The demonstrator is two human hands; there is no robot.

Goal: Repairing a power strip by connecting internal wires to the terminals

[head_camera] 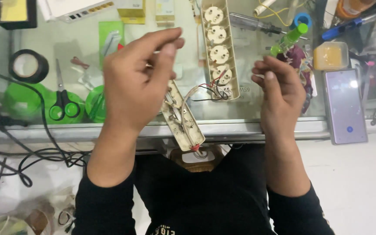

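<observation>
Here, the opened power strip (182, 115) lies on the glass table (257, 126), its base half angled over the near edge and the socket cover (219, 48) just beyond, joined by thin wires (212, 89). The left hand (138, 80) hovers above the base, fingertips pinched on something too small to tell. Right of the cover, the right hand (279, 89) grips a green-handled screwdriver (289, 40). Further right lies a phone (344, 105).
</observation>
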